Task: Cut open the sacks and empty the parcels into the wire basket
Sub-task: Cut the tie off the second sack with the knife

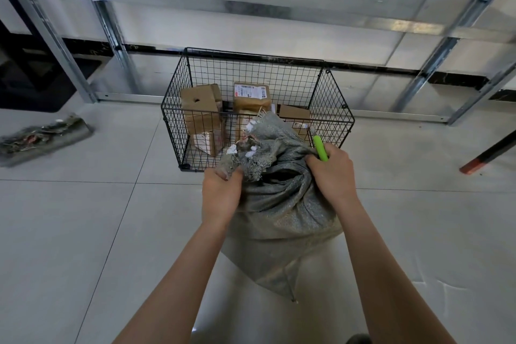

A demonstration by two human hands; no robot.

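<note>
Left hand and right hand, also holding the cutter, are gripping the sack mouth, best kept blade-away while tipping over the basket.

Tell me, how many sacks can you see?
2. The held sack is gripped by the left hand and right hand before the wire basket; the flat sack lies on the floor, far left. Others may be hidden.

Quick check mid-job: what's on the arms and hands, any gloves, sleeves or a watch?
Nothing that shows. The left hand and right hand are bare, with no gloves, rings or tape. The left forearm and right forearm are bare down to the frame's lower edge, with no sleeves, watch or bands. Anything worn higher up is out of view.
</note>
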